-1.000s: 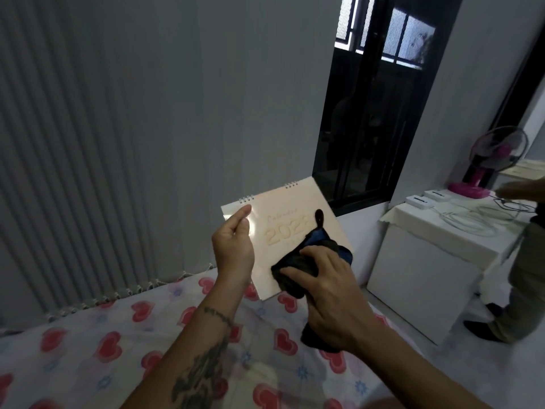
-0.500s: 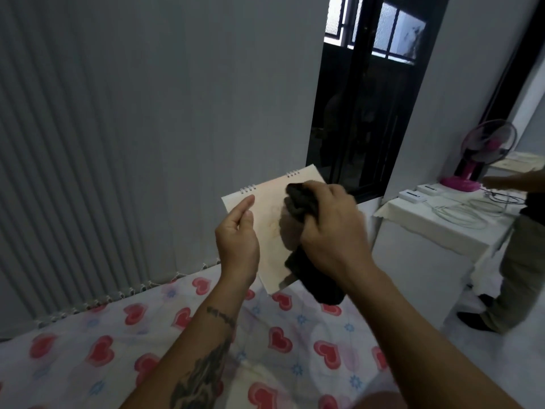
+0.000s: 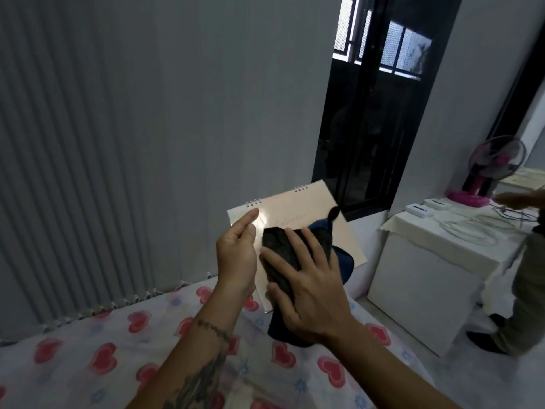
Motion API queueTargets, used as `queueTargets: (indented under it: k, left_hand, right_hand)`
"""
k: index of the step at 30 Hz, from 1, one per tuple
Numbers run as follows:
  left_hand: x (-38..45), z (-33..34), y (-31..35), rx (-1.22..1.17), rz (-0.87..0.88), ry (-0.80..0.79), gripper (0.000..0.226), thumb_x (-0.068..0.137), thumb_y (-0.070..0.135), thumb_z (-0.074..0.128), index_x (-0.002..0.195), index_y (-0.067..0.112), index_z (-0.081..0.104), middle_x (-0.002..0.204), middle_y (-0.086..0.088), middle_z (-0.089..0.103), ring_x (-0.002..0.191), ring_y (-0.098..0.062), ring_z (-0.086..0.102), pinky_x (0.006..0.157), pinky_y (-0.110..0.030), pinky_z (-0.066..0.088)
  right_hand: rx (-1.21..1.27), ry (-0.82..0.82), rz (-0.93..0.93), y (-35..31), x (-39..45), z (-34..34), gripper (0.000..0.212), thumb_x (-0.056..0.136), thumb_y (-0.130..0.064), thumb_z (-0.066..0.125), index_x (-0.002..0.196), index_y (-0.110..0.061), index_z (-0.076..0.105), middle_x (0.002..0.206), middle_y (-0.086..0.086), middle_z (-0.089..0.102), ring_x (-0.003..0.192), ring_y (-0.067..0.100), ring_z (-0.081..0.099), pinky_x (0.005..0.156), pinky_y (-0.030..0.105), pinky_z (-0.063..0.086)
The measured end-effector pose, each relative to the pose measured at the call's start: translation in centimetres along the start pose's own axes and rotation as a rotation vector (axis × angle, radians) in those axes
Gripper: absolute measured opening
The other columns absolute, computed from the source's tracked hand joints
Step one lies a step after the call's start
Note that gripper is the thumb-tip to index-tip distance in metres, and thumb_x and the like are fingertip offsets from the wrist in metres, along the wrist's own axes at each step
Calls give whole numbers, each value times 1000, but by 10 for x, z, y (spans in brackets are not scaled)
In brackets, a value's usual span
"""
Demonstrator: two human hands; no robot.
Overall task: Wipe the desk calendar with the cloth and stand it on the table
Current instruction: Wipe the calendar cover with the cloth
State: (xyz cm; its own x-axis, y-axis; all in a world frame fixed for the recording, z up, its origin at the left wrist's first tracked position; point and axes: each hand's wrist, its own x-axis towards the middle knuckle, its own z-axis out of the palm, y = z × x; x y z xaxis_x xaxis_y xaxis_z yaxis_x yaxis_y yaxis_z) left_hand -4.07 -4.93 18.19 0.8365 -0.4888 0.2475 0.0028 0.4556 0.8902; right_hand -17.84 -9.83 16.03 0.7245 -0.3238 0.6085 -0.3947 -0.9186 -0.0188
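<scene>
The right hand (image 3: 306, 278) has slid the cloth (image 3: 280, 252) down from the calendar's (image 3: 295, 206) top to its middle, fingers spread flat on it. The left hand (image 3: 236, 255) pinches the calendar's left edge between thumb and fingers, above the bed (image 3: 88, 364).

Head-worn view, forward-down, near the desk calendar (image 3: 295, 208)

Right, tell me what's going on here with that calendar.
A person's left hand holds a pale peach spiral-bound desk calendar up by its left edge, above a heart-print cover. The right hand presses a dark cloth flat against the calendar's front, wiping it. The calendar is not yet stood on any table.
</scene>
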Motion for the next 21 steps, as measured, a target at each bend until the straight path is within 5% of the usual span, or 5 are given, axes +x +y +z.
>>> queueTargets:
  k: [3,10,16,19,21]
  left_hand:
    - [2,3,2,-28,12,27,36,100,10,49,98,34,75,121,7,70,116,-15,63,105,-42,48]
    - [2,-6,1,-44,-21,156,43,100,15,52,86,48,77,118,10,71,109,-18,66,97,-40,54]
    - [-11,1,-11,85,16,-19,33,101,12,48,114,31,72,121,19,66,110,8,59,101,-21,46]
    - [-13,-4,-14,135,67,-11,31,102,15,49,120,30,69,117,28,62,108,16,56,97,-13,45]
    - [-10,-9,-11,137,85,45,30,101,15,50,118,29,71,114,30,62,113,5,58,97,-17,48]
  right_hand:
    - [-34,38,28,5,10,-3,52,94,-53,33,144,-39,40,157,5,32,146,30,19,107,52,26]
    - [85,73,256,22,1,-11,53,92,-47,37,142,-30,46,151,3,39,138,28,29,106,50,31]
    - [66,-58,-64,9,9,-11,50,92,-39,39,139,-26,48,146,3,44,133,26,35,102,44,37]
    - [65,-81,8,26,27,-15,50,94,-40,35,142,-28,45,149,1,41,133,23,34,106,43,34]
    - [172,-54,156,42,35,-17,45,97,-32,44,141,-26,47,148,0,41,131,22,34,109,39,32]
